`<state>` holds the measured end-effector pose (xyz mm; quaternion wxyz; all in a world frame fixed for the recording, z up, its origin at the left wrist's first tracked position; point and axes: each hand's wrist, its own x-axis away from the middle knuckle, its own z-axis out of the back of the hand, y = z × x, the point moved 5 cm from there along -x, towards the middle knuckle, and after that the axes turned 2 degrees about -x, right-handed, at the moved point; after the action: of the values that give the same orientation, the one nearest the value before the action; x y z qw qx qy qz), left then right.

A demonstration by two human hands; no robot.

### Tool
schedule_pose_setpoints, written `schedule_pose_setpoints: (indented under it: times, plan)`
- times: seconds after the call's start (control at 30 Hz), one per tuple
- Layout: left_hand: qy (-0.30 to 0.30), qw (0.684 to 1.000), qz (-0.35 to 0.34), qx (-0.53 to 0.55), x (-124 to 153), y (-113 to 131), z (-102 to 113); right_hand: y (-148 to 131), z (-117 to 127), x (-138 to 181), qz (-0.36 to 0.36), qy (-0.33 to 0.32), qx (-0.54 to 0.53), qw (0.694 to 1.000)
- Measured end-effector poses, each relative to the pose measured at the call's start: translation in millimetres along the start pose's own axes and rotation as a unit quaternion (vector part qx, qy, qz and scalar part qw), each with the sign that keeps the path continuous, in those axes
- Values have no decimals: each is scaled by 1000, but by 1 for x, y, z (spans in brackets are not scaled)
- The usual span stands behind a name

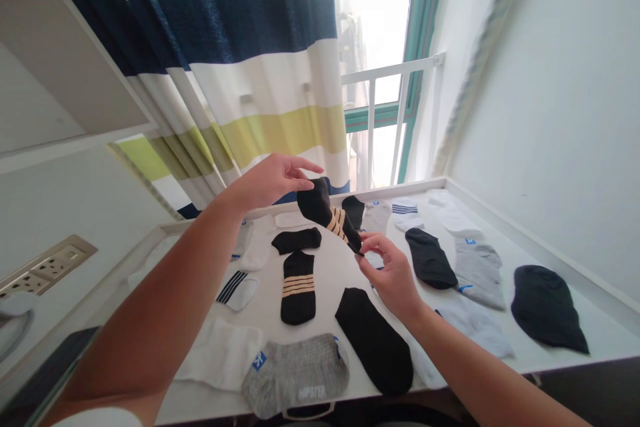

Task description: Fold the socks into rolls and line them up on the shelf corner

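A black sock with tan stripes (327, 213) hangs stretched in the air above the white table (605, 340). My left hand (273, 180) pinches its upper end, and my right hand (393, 273) pinches its lower end. Right below on the table lies a matching black sock with tan stripes (299, 287). A plain black sock (375, 340) lies just under my right wrist.
Several more socks are spread over the table: a grey one (295, 373) at the front edge, white ones (223, 353), grey ones (477, 270) and black ones (547, 307) to the right. A striped curtain (260, 67) and a window railing (390, 73) stand behind. A wall socket (47, 267) is at left.
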<state>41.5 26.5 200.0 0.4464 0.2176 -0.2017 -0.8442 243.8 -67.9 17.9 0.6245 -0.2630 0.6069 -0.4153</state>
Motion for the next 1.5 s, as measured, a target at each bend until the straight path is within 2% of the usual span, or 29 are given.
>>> schedule_pose_setpoints:
  times: [0.13, 0.33, 0.4, 0.5, 0.57, 0.67, 0.77, 0.93, 1.03, 1.17, 1.33, 1.5]
  plan:
    - [-9, 1000, 9, -5, 20, 10, 14, -27, -9, -2, 38, -93, 36, 994]
    - [-21, 998, 49, -33, 57, 23, 18, -46, -24, -25, 72, -51, -69, 994]
    - [-19, 997, 62, -36, 69, 25, 18, -52, -36, -40, 56, -66, -106, 991]
    - [-36, 997, 64, -22, 85, 19, 14, -56, -62, -54, -15, -157, -192, 969]
    - [-38, 998, 53, 1, 94, 9, 10, -57, -75, -55, -58, -191, -224, 954]
    - [-12, 997, 59, 57, 108, -17, -1, -56, -84, -45, -111, -184, -242, 946]
    - [9, 984, 115, 139, 123, -49, -22, -49, -90, -25, -162, -174, -247, 939]
    - [3, 953, 183, 241, 142, -91, -54, -34, -105, 5, -225, -164, -231, 932]
    - [8, 951, 208, 230, 139, -111, -58, -23, -119, 14, -283, -153, -254, 912]
    - [-1, 954, 227, 196, 120, -137, -64, 1, -140, 17, -364, -154, -270, 878]
    - [-48, 966, 231, 107, 89, -172, -92, 42, -143, 3, -366, -146, -135, 909]
    - [-59, 975, 212, 18, 66, -189, -114, 63, -139, -11, -337, -217, 47, 915]
